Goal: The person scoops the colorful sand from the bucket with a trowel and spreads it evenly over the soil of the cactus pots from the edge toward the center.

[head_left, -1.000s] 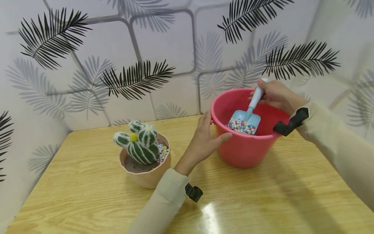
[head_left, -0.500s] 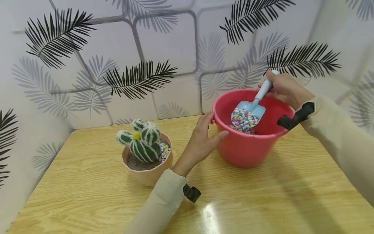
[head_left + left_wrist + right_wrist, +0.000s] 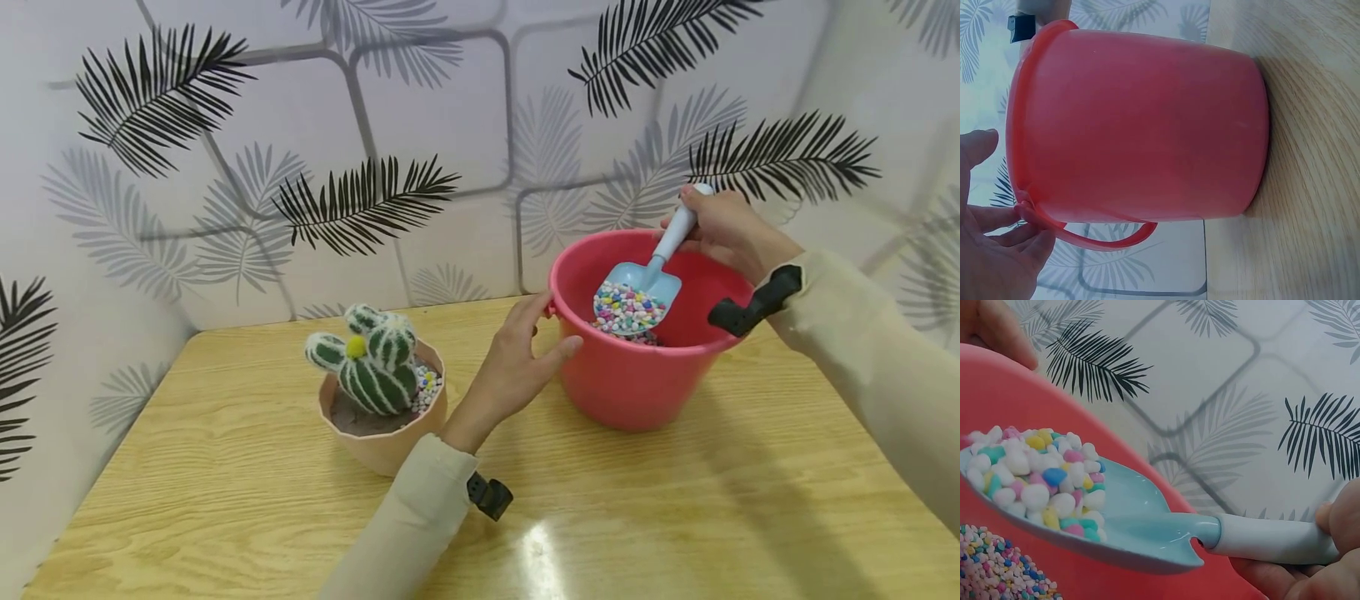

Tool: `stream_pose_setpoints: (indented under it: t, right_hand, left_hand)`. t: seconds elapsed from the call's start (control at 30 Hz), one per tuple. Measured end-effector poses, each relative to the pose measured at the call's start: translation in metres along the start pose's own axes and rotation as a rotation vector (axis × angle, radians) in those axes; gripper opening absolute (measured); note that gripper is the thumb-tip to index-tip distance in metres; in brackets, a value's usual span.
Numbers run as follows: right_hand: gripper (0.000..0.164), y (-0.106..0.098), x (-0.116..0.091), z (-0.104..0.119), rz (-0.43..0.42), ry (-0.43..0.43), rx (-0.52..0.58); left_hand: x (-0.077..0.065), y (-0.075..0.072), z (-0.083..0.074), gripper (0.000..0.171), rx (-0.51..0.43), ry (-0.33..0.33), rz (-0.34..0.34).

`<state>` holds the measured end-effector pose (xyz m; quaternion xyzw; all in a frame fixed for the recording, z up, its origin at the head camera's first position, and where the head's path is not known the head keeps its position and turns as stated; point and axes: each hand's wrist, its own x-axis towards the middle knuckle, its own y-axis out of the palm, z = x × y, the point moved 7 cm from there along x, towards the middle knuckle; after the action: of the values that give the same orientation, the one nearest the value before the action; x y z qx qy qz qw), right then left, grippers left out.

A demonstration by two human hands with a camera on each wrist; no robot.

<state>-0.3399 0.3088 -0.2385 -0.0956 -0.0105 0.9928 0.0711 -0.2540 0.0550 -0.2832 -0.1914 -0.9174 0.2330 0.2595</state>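
My right hand (image 3: 723, 232) grips the pale handle of a light blue scoop (image 3: 1132, 512), thumb on top and fingers beneath. Colourful small pebbles (image 3: 1044, 478) are heaped in its blade, tilted inside the red bucket (image 3: 633, 387). More pebbles (image 3: 997, 569) lie lower down in the bucket. Against the bucket's left side, my left hand (image 3: 517, 362) has its fingertips at the rim by the handle joint, and its thumb stands apart. The red handle (image 3: 1110, 242) hangs down beside those fingers in the left wrist view.
Left of the bucket stands a peach pot (image 3: 390, 450) with a knitted-looking green cactus (image 3: 378, 379), grey soil and a patch of pebbles. Both sit on a wooden table (image 3: 225, 500). A leaf-patterned wall (image 3: 435, 125) rises behind.
The loaded scoop has risen a little and shifted right inside the bucket, uncovering pebbles below it. In the last half second it barely moves. My left hand stays by the bucket's side.
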Motion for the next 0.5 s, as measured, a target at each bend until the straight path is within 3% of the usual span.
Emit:
stream_pose_setpoints:
  t: [0.5]
  right_hand:
    - [0.024,0.0080,-0.0009,0.0072,0.017,0.022,0.064]
  left_hand:
    - [-0.0074,-0.0081,0.0077,0.059,0.017,-0.060,-0.003]
